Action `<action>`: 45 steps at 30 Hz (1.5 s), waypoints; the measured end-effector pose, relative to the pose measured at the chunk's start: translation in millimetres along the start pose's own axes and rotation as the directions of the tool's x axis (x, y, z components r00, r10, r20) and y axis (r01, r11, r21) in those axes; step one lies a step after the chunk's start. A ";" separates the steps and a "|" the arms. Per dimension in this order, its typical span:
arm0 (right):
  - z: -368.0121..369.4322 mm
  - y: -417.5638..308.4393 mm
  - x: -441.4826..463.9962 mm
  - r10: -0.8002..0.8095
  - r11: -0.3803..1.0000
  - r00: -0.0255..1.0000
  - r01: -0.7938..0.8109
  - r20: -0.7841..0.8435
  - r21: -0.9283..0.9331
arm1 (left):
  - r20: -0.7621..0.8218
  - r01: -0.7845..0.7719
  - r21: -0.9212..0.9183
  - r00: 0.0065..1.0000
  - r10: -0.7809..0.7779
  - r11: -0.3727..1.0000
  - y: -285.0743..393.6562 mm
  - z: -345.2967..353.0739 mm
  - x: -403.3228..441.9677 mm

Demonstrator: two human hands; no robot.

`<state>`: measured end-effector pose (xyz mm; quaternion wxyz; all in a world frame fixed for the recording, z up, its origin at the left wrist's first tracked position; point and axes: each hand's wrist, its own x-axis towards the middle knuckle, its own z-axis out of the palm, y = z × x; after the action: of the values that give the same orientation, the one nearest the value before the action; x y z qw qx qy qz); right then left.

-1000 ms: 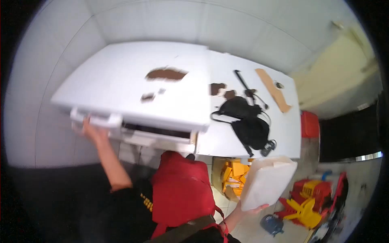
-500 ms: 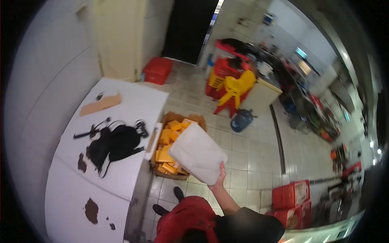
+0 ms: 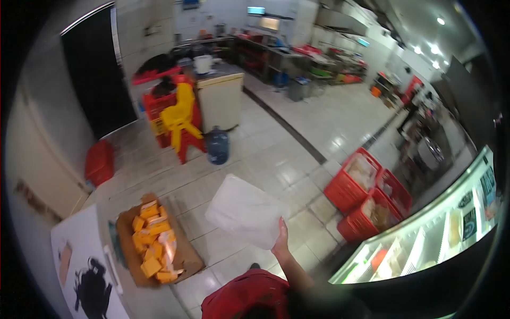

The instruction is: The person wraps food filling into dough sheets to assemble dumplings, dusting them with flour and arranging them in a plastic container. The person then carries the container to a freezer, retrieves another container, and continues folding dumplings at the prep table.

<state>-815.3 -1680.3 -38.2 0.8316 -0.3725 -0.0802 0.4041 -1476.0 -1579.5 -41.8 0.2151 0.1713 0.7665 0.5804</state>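
My right hand (image 3: 281,237) is closed on the near right edge of a white, slightly see-through rectangular plastic container (image 3: 247,211). The container is held up in front of me, above the tiled floor, with its broad side toward my view. What is inside it, if anything, I cannot make out. Nowhere in the picture does my left hand appear. To the left of the container, an open cardboard box (image 3: 187,260) full of orange packets (image 3: 154,238) stands on the floor.
Red crates (image 3: 348,183) with bagged goods stand at right, beside a lit display fridge (image 3: 414,250). A blue water jug (image 3: 218,146) and a yellow stool (image 3: 179,116) stand ahead. A white chest top (image 3: 79,228) with a black bag (image 3: 93,290) is at lower left. A person (image 3: 411,109) is far right.
My view has swung to the right, bringing the display fridge in and shifting the white chest and orange packets leftward. The white container stays in my right hand, now clear of the cardboard box.
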 end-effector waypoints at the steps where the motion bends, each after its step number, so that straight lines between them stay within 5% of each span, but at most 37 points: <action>1: -24.6 -21.2 21.3 -0.030 0.999 1.000 0.030 -0.008 -0.020 | 0.053 0.010 0.009 0.999 -0.011 1.000 4.2 38.9 -19.0; 7: -68.0 -112.4 131.3 -0.237 0.971 0.950 0.229 -0.202 -0.061 | 0.350 0.079 0.106 0.930 -0.112 0.991 7.6 244.0 -125.7; 14: -46.3 -199.9 271.1 -0.271 0.957 0.924 0.288 -0.269 0.027 | 0.538 0.170 0.287 0.786 -0.305 0.943 -14.4 454.2 -198.2; 16: -59.8 -214.1 324.1 -0.329 0.944 0.916 0.312 -0.230 -0.106 | 0.574 0.172 0.336 0.742 -0.346 0.926 -16.8 526.5 -208.2; 19: -48.9 -245.5 386.3 -0.291 0.953 0.869 0.298 -0.401 -0.046 | 0.663 0.117 0.383 0.656 -0.361 0.916 -7.0 650.1 -229.0; 24: -151.6 -246.3 511.2 -0.415 0.906 0.812 0.410 -0.410 -0.107 | 0.947 -0.196 0.166 0.305 -0.101 0.966 16.2 931.1 -348.8; 25: -176.9 -235.4 529.4 -0.463 0.879 0.779 0.466 -0.422 -0.102 | 0.988 -0.337 0.115 0.132 -0.075 0.934 77.9 964.5 -420.2; 26: -127.5 -273.4 526.5 -0.415 0.910 0.763 0.361 -0.497 -0.205 | 0.999 -0.382 -0.003 0.047 0.022 0.924 117.6 991.3 -485.3; 27: -127.4 -269.7 539.1 -0.596 0.801 0.673 0.540 -0.438 -0.261 | 0.982 -0.568 -0.189 -0.097 0.163 0.801 122.8 1043.1 -513.1; 28: -116.9 -279.2 558.2 -0.576 0.814 0.675 0.524 -0.460 -0.251 | 0.994 -0.404 -0.098 -0.081 0.071 0.909 149.0 1067.0 -561.3; 30: -95.1 -312.3 608.7 -0.433 0.897 0.742 0.411 -0.511 -0.163 | 0.946 -0.615 -0.321 -0.241 0.215 0.720 185.9 1116.3 -630.5; 33: -97.1 -330.7 697.4 -0.426 0.896 0.757 0.430 -0.495 -0.114 | 0.855 -0.385 -0.458 -0.437 0.278 0.801 223.7 1170.2 -711.6; 34: -92.0 -337.4 726.9 -0.382 0.916 0.799 0.392 -0.465 -0.079 | 0.856 -0.368 -0.434 -0.453 0.249 0.822 224.0 1191.3 -723.1; 36: -96.7 -339.2 795.8 -0.481 0.871 0.722 0.330 -0.497 -0.364 | 0.858 -0.417 -0.435 -0.460 0.228 0.798 218.1 1235.8 -736.0; 39: -124.2 -334.9 903.6 -0.514 0.836 0.778 0.361 -0.361 -0.413 | 0.948 -0.479 -0.309 -0.226 0.225 0.821 234.7 1285.3 -740.8; 41: -113.6 -350.4 981.8 -0.475 0.859 0.817 0.349 -0.328 -0.375 | 0.963 -0.451 -0.243 -0.219 0.158 0.859 243.1 1310.4 -732.5; 45: -17.2 -379.2 1120.3 -0.251 0.955 0.918 0.183 -0.309 -0.233 | 0.990 -0.476 -0.064 0.079 0.115 0.877 268.3 1376.3 -699.1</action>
<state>164.4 -1020.1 21.1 0.8311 -0.5060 -0.0188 0.2298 -151.7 -742.7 -13.3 0.5084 0.6859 0.4594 0.2449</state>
